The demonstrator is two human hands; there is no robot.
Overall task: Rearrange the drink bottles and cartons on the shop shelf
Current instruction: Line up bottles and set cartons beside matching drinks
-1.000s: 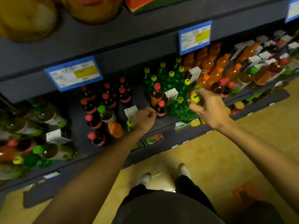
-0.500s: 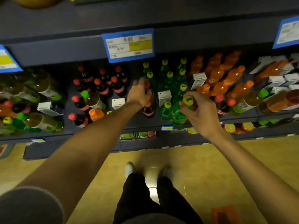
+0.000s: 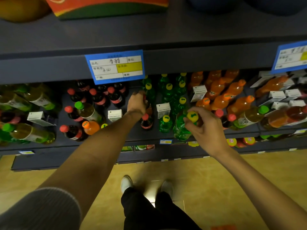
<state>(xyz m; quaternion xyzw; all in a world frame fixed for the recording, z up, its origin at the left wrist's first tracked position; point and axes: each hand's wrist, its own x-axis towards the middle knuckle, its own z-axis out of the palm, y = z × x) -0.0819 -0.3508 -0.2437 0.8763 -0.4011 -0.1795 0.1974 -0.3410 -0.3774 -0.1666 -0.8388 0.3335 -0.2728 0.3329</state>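
In the head view, a green plastic bottle with a yellow cap (image 3: 182,128) at the front edge of the dark grey shop shelf (image 3: 103,140) is gripped round its neck by the right hand (image 3: 205,128). A dark amber bottle (image 3: 148,107), further back among the red-capped cola bottles (image 3: 99,98), is grasped at the top by the left hand (image 3: 137,103). A sorting step appears to be in hand. Next, each bottle would need to be lifted clear of its neighbours and the small white cartons (image 3: 163,109), then set with its own kind.
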